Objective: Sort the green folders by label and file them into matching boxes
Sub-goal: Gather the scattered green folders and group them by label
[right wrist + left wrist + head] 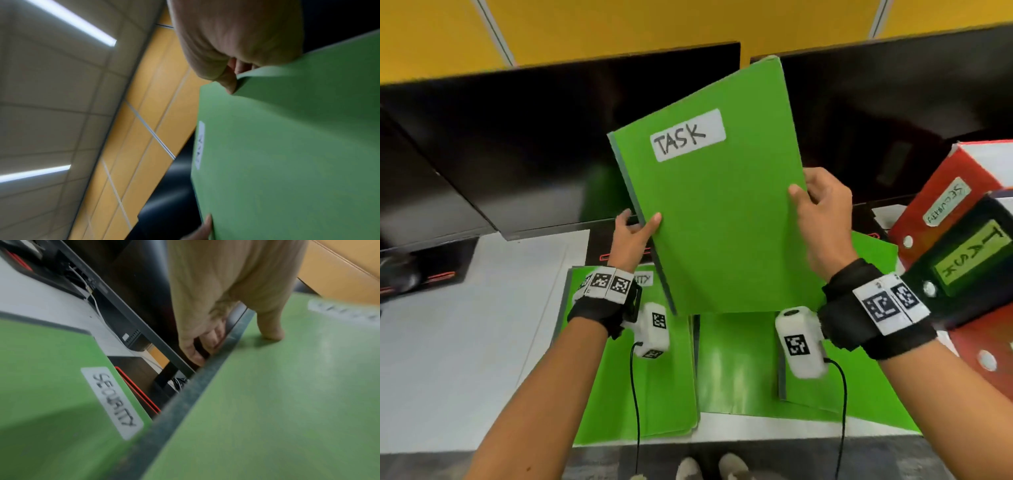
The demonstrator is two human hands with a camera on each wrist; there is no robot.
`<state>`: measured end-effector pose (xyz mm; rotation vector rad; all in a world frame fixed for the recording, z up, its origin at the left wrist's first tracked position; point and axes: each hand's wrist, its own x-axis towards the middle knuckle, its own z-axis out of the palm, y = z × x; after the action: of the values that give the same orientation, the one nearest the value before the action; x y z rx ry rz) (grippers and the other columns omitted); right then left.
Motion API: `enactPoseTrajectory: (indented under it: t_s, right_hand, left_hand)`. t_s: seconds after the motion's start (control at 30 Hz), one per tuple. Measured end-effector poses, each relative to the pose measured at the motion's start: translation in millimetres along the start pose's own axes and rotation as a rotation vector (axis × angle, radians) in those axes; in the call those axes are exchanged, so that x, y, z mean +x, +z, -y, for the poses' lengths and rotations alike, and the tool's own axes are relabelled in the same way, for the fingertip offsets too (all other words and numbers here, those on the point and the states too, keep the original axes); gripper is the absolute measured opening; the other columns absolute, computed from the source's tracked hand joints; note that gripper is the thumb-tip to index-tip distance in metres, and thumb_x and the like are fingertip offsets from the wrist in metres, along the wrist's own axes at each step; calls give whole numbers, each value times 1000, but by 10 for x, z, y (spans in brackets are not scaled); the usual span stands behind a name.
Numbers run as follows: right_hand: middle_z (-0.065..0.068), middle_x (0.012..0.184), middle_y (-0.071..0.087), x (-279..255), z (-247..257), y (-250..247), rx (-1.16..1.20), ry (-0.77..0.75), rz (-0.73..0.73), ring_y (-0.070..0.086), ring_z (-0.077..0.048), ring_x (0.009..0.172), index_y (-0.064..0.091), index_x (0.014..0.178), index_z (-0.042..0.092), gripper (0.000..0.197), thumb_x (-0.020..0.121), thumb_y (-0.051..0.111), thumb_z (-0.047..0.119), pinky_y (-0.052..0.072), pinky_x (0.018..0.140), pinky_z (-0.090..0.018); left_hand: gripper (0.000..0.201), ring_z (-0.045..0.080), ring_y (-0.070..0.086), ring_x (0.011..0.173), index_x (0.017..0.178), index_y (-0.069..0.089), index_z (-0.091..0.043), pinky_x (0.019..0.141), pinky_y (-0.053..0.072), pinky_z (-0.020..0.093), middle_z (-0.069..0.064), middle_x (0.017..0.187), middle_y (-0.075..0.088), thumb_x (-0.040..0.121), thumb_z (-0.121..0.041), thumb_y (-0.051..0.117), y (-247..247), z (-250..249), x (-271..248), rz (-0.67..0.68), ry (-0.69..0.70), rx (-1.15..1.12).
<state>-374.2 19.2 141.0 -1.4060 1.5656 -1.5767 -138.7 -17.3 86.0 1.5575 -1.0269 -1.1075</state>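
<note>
A green folder labelled TASK (719, 219) is held up, tilted, above the desk. My left hand (633, 233) pinches its grey spine edge, thumb on the front and fingers behind. My right hand (822, 212) grips its right edge the same way. The folder (287, 394) fills the right of the left wrist view, and its cover (298, 154) fills the right wrist view. A green folder labelled SECURITY (640, 370) lies flat on the desk below my left wrist. More green folders (756, 370) lie beside it. At the right stand a black box labelled TASK (969, 260) and a red box labelled SECURITY (941, 202).
Two dark monitors (544, 144) stand along the back of the white desk (465, 325). Yellow wall panels (619, 27) rise behind them. Cables hang from both wrist cameras over the desk's front edge. Shoes show on the floor below.
</note>
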Motion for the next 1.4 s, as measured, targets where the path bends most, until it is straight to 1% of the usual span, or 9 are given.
enactPoseTrajectory:
  t_s: [0.1, 0.27, 0.5, 0.7, 0.87, 0.97, 1.03, 1.27, 1.4]
  right_hand:
    - [-4, 109, 63, -162, -132, 351, 80, 175, 74, 58, -12, 99, 54, 105, 11, 29, 88, 45, -10, 47, 93, -27]
    - [-4, 131, 48, -646, -515, 868, -109, 477, 365, 47, -18, 119, 28, 140, 12, 59, 88, 41, -10, 38, 102, -28]
    - [-16, 129, 52, -1051, -1013, 1463, -441, 670, 678, 54, -33, 115, 41, 128, 0, 46, 84, 54, 5, 49, 97, -42]
    - [-20, 136, 41, -1220, -1114, 1721, -779, 577, 829, 48, -36, 119, 52, 107, 1, 30, 85, 53, 21, 47, 97, -41]
    - [-18, 111, 51, -1101, -1197, 1568, -646, 555, 800, 50, -25, 96, 49, 85, 7, 12, 83, 55, 17, 46, 80, -34]
    - [-19, 121, 57, -933, -1169, 1381, -559, 539, 751, 56, -32, 109, 57, 114, 2, 31, 84, 55, 12, 47, 88, -35]
    - [-17, 139, 45, -810, -1116, 1240, -582, 533, 738, 45, -32, 127, 45, 134, 4, 49, 87, 55, 13, 40, 102, -34]
    - [-18, 138, 46, -311, -1270, 324, -779, 568, 568, 48, -31, 123, 44, 133, 2, 47, 90, 52, 16, 41, 99, -34]
    - [-16, 139, 45, -181, -1436, -259, -884, 662, 529, 46, -33, 125, 47, 131, 3, 43, 91, 49, 19, 39, 103, -35]
  left_hand:
    - [44, 28, 60, 107, 124, 50, 3, 100, 46, 42, 22, 124, 59, 87, -16, 63, -288, 83, 73, -20, 22, 156]
    - [45, 32, 57, 113, 121, 53, 1, 95, 43, 36, 20, 123, 59, 85, -23, 65, -755, 488, 92, -112, -102, 483]
    - [90, 36, 27, 135, 139, 30, -2, 110, 28, 45, 20, 144, 27, 77, -60, 59, -1147, 1078, -50, -197, -595, 899]
    - [92, 42, 37, 130, 141, 10, -10, 108, 33, 50, 26, 141, 33, 76, -25, 74, -1183, 1283, -77, -270, -575, 604]
    - [94, 41, 20, 138, 145, 5, -22, 110, 27, 56, 20, 147, 22, 77, -17, 70, -991, 1165, -54, -227, -502, 819]
    - [97, 35, -2, 144, 148, 2, -21, 113, 16, 59, 18, 155, 2, 79, -23, 70, -731, 1047, -43, -100, -413, 937]
    - [92, 33, -7, 145, 148, 4, -21, 113, 10, 61, 15, 156, -5, 81, -26, 67, -541, 981, -46, -26, -366, 981]
    - [66, 36, 38, 127, 136, 31, -3, 106, 38, 43, 20, 141, 28, 82, -20, 66, 404, 906, -30, 176, -233, 787]
    - [51, 31, 56, 114, 128, 46, 3, 96, 48, 35, 19, 130, 53, 85, -19, 63, 1079, 1011, 5, 329, -394, 600]
